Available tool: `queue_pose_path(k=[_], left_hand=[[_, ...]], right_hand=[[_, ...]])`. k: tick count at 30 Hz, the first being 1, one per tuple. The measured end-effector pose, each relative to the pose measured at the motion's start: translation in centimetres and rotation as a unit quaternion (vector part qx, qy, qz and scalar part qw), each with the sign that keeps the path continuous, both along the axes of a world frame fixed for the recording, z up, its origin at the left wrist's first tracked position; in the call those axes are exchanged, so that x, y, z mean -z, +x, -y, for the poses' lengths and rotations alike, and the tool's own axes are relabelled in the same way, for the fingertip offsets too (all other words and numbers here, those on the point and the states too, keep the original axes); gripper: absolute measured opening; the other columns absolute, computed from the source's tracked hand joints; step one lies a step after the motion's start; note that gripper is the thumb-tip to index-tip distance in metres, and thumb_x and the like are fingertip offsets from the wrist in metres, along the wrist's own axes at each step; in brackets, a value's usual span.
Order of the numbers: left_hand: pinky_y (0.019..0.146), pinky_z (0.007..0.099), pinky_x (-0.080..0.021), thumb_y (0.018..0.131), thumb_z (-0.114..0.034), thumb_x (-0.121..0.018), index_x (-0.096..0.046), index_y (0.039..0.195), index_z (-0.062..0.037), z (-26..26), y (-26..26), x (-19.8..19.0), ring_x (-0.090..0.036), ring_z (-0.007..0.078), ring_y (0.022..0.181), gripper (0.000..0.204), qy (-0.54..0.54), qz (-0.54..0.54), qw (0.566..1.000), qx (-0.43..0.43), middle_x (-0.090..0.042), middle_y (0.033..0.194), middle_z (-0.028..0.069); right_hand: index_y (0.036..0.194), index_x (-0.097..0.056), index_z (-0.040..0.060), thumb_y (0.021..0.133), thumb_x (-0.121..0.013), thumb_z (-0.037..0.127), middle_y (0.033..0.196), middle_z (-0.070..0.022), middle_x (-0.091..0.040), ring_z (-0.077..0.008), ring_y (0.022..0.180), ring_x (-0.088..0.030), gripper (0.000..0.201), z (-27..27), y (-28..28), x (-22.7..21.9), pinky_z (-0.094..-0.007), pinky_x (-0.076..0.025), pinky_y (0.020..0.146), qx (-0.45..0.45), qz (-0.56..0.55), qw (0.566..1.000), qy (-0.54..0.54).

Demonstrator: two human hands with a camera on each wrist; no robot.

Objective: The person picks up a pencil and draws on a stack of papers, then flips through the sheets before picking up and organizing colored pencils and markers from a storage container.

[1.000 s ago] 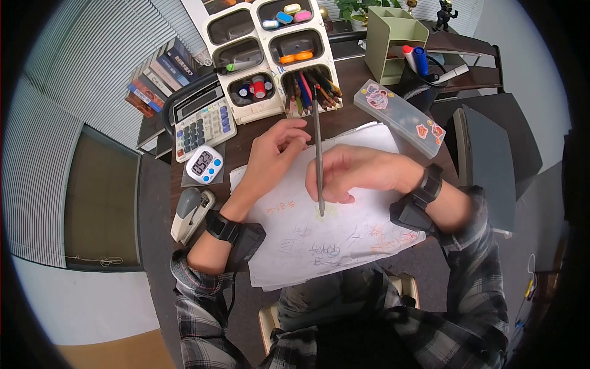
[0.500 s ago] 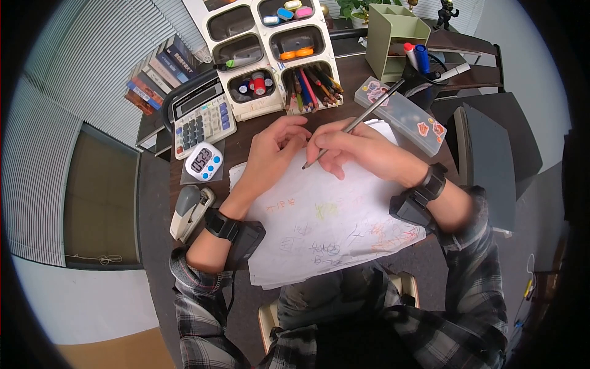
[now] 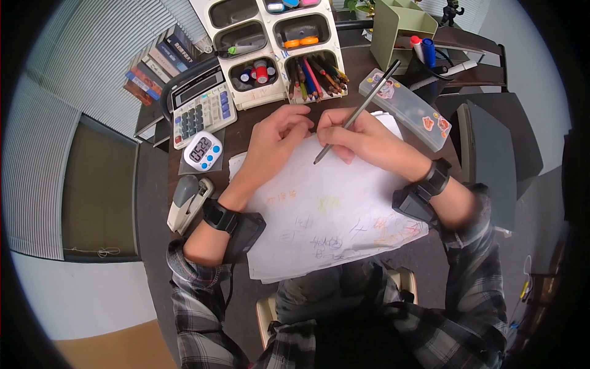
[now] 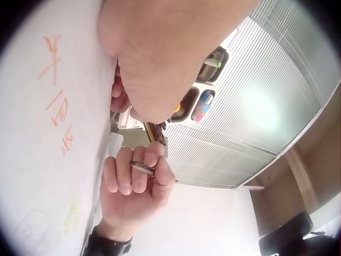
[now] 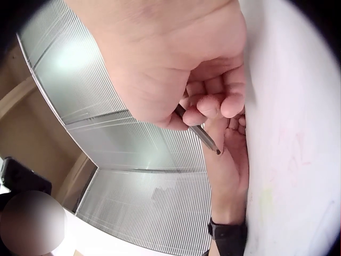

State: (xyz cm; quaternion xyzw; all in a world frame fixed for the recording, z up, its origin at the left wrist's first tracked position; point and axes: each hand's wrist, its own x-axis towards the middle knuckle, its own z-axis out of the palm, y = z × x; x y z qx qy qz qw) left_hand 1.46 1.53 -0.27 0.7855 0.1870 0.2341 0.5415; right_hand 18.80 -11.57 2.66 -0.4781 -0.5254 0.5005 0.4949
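My right hand (image 3: 372, 141) pinches a slim grey pencil (image 3: 372, 93) between thumb and fingers, low over the paper. Its dark tip points down and toward the left, while the other end slants up to the right. In the right wrist view the pencil (image 5: 204, 137) sticks out past the curled fingertips. My left hand (image 3: 270, 147) lies on the upper left of a stack of white paper (image 3: 350, 184), fingers loosely bent and holding nothing. Orange, yellow-green and dark scribbles mark the lower part of the sheet.
A white organizer (image 3: 258, 98) with colored pencils (image 3: 316, 77) stands behind the paper. On the left are a calculator (image 3: 206, 114), a timer (image 3: 203, 150) and a stapler (image 3: 189, 203). A clear pencil case (image 3: 409, 114) and a black pen cup (image 3: 424, 77) are at the right.
The pencil, upright in view with its tip toward me a second ago, has swung to a slant, its tip now near the left fingers. The left hand has stayed on the paper.
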Motion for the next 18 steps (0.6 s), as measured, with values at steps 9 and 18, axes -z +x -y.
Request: queue_pose_path(k=[9, 18], left_hand=[[0.082, 0.0286, -0.055, 0.095, -0.006, -0.059, -0.060, 0.121, 0.0035, -0.30, 0.11, 0.58, -0.071, 0.0161, 0.090, 0.028, 0.021, 0.035, 0.999, -0.012, -0.074, 0.100, 0.0127], [0.082, 0.0287, -0.055, 0.095, -0.006, -0.060, -0.061, 0.121, 0.0029, -0.30, 0.16, 0.61, -0.071, 0.0162, 0.089, 0.028, 0.012, 0.038, 0.999, -0.012, -0.074, 0.099, 0.0123]], right_hand=[[0.090, -0.061, 0.0044, 0.099, -0.057, 0.017, 0.069, 0.0047, -0.052, -0.0029, 0.057, -0.046, 0.016, 0.30, -0.18, -0.26, -0.0202, -0.035, 0.054, -0.045, 0.029, 0.998, -0.022], [0.095, -0.064, 0.0027, 0.100, -0.059, 0.019, 0.069, 0.0030, -0.055, -0.0043, 0.059, -0.049, 0.017, 0.26, 0.01, -0.17, -0.0216, -0.038, 0.057, -0.087, 0.035, 0.995, -0.023]])
